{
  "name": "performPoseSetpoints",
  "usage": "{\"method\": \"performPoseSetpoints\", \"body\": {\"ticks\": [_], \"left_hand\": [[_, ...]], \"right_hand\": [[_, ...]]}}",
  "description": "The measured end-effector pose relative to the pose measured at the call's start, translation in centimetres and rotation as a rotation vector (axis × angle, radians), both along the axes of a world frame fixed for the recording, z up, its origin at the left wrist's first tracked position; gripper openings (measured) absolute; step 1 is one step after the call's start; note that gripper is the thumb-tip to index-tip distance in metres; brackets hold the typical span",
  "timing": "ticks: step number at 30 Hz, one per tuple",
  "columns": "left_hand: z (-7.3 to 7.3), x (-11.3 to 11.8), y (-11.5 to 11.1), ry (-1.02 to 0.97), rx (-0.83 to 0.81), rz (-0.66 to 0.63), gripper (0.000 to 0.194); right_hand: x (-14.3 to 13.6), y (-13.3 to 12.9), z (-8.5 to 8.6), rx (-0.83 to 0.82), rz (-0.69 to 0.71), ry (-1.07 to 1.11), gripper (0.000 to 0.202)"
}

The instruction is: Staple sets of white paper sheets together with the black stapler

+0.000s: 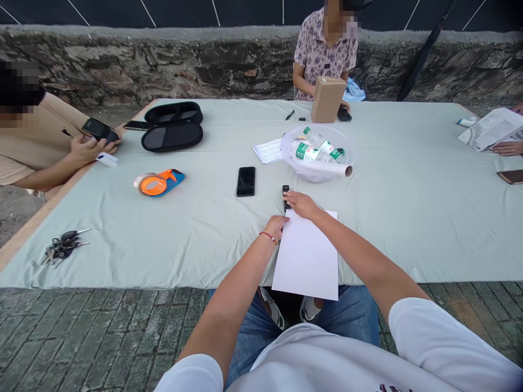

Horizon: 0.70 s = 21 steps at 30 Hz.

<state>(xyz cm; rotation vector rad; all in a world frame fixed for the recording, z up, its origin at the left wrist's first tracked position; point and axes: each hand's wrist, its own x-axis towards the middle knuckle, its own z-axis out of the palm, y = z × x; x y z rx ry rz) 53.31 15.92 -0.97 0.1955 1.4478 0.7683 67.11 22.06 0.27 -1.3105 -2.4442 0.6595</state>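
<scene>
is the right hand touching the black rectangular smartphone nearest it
No, the right hand rests on a small black stapler-like tool, and the black smartphone lies apart to the left.

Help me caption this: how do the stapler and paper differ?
The stapler is black and narrow; the paper is white and broad. The stapler lies wholly on the table; the paper overhangs the near edge. Both are touched: the stapler by the right hand, the paper by the left hand.
</scene>
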Motion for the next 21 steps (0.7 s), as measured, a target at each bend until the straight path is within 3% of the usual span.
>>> {"method": "performPoseSetpoints", "body": {"ticks": [21], "left_hand": [[0.50,-0.18,-0.20,-0.022,-0.024,-0.004,0.011]], "right_hand": [[0.04,-0.36,0.40,-0.028,0.005,-0.015,0.039]]}}
